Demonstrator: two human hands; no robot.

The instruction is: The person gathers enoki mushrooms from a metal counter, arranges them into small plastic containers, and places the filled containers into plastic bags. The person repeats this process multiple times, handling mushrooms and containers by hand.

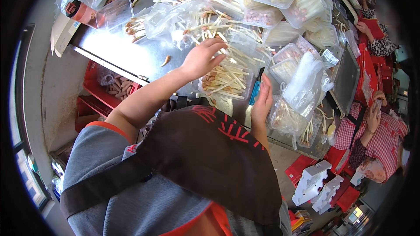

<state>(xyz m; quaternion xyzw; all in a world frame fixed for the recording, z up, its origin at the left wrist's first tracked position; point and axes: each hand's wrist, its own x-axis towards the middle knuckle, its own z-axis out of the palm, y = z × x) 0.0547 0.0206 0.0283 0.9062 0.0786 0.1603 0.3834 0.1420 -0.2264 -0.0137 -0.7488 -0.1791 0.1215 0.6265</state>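
A clear plastic tray (pixel 251 82) in front of me holds pale, slender stems with brown root ends (pixel 226 80). My left hand (pixel 204 58) hovers over the tray's far left side, fingers curved and apart, with nothing visible between them. Beyond it, loose stems (pixel 213 28) lie in a heap, partly on a second clear tray (pixel 267 57). At the near tray's right side is my right hand (pixel 262 96), upright and cupped, thumb apart from the fingers. A blue utility knife (pixel 255 88) lies between that hand and the tray; whether the hand touches it is unclear.
Filled clear packs (pixel 305 5) are piled at the far right, with plastic bags (pixel 303 83) nearer. A bottle (pixel 83 13) stands far left. Red crates (pixel 105 82) sit below the left table edge. Another person in a checkered garment (pixel 384 134) is at right, beyond a scale (pixel 345 80).
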